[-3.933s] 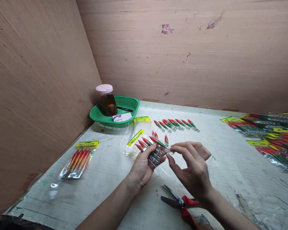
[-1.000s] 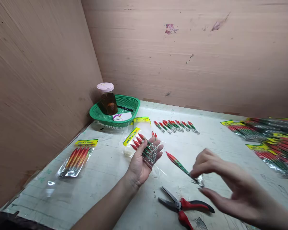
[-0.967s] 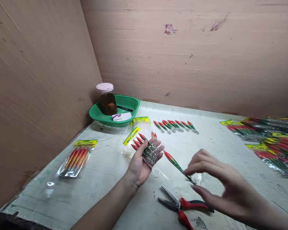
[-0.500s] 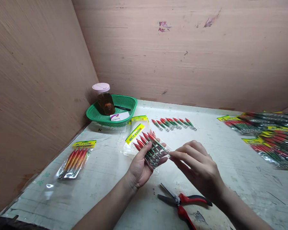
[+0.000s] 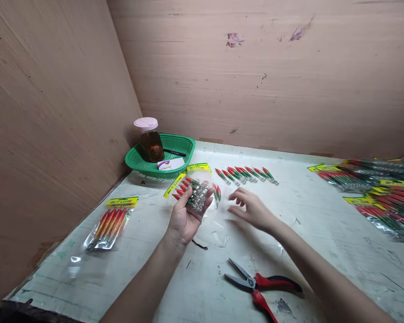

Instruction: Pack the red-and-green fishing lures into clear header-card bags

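Note:
My left hand (image 5: 182, 220) is closed around a clear plastic packet of fishing lures (image 5: 198, 198), red at one end and green toward the silvery hooks. The packet is tilted, and its yellow BCT LURE header (image 5: 174, 185) points to the upper left. To its right, my right hand (image 5: 252, 210) hovers with nothing in it, fingers curled but thumb apart. Between the two hands lie loose red-green lures (image 5: 217, 194) on the table. Behind them runs a row of similar lures (image 5: 244, 175). Part of the packet's lower side is hidden by my left hand.
Red-handled pliers (image 5: 252, 282) lie with jaws spread near the front. A green basket (image 5: 131, 163) holds a lidded drink cup (image 5: 152, 146), a card and a black pen. More lure packets stand at left (image 5: 109, 224) and in a pile at right (image 5: 384, 211). Wooden walls enclose the left and back.
My right hand has let go of the packet's edge and moved up and away from it. My left hand has shifted the packet left and up, uncovering the loose lures on the table.

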{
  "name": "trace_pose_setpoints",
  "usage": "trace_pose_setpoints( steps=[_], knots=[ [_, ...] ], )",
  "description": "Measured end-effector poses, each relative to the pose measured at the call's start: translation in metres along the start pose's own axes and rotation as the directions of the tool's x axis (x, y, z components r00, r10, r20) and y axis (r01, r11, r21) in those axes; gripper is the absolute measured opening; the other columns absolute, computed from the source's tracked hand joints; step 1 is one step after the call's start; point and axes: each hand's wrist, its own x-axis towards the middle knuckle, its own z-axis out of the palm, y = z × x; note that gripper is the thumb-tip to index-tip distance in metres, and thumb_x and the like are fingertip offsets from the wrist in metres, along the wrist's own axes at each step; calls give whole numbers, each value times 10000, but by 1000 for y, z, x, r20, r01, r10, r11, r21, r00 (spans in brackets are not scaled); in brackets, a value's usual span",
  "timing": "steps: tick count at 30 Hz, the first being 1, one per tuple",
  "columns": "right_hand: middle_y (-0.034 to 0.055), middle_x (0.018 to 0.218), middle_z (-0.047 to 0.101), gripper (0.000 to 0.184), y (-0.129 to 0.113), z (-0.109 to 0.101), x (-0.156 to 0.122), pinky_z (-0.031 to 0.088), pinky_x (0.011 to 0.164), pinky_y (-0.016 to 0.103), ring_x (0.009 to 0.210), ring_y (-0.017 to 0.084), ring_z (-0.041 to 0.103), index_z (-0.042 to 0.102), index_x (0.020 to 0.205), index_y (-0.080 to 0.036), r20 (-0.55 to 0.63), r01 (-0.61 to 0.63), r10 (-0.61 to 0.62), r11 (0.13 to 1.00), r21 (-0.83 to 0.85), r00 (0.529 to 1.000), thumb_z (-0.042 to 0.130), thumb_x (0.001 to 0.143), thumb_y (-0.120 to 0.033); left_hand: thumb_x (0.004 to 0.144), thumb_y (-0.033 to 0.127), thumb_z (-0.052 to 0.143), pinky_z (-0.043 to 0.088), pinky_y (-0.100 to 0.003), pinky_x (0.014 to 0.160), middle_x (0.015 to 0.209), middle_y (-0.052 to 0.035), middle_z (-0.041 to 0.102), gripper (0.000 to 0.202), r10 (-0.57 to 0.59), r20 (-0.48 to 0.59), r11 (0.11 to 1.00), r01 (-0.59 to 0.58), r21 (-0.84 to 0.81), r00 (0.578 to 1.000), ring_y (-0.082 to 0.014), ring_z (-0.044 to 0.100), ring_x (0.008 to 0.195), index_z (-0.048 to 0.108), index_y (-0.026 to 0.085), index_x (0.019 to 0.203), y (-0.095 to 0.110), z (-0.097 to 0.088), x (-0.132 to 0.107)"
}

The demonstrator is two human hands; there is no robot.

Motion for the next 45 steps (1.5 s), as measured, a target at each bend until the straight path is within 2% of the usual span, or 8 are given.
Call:
trace_pose_setpoints(
  steps=[9,20,24,30,35,40,42,45],
  knots=[
    [44,810,542,83,11,46,2,470,679,337,765,185,529,549,835,-190,72,42,-37,997,-71,997,536,759,-159,916,255,454,577,-315,706,1188,-141,638,431,-49,55,999,49,2,997,-245,682,922,444,142,1331,-6,-5,3],
    [76,1007,525,423,-32,-39,-62,530,719,325,847,169,560,452,1234,-243,-65,155,-157,987,-37,985,523,827,-152,869,239,512,563,-326,677,1275,-153,580,417,-270,98,952,251,176,958,-260,695,866,498,155,1277,-37,-3,-11],
    [106,1056,553,408,-43,-44,-111,544,724,303,929,190,575,525,1214,-216,-125,258,-291,939,-228,948,561,820,-116,842,255,554,549,-326,654,1217,-145,618,376,-465,99,865,427,262,880,-266,701,829,541,149,1202,-62,-7,-17],
    [100,874,692,307,-46,-61,-155,506,657,347,767,199,612,618,1098,-139,-50,379,-459,785,-490,887,396,893,-85,823,301,558,529,-302,660,886,-190,695,338,-755,105,602,621,502,647,-246,699,768,604,41,1034,-104,3,-7],
    [97,840,685,267,-18,-72,-167,488,653,338,771,195,596,617,1017,-160,-89,288,-408,767,-574,908,393,895,-82,789,251,568,530,-313,655,863,-146,683,310,-595,67,622,407,669,801,-219,681,731,577,82,1049,-134,30,16],
    [82,783,649,224,4,-72,-170,436,634,304,731,174,546,612,890,-157,-51,230,-310,795,-561,949,401,902,-81,711,210,648,501,-309,698,977,-68,612,596,-272,90,603,97,792,958,-149,607,666,444,232,1271,-126,25,7],
    [76,780,637,220,7,-71,-168,417,637,299,732,171,526,610,868,-156,-37,215,-279,812,-543,960,407,901,-79,630,92,633,461,-343,850,1116,-82,564,612,-217,282,474,-151,867,935,-191,587,871,536,240,1215,-119,16,-4],
    [70,767,617,214,12,-69,-164,395,634,297,725,172,492,606,844,-156,-35,175,-222,849,-499,975,412,895,-79,578,11,564,370,-431,978,1247,-120,514,690,-323,652,80,-667,741,686,-283,473,1123,566,236,1231,-116,5,-15]
  ],
)
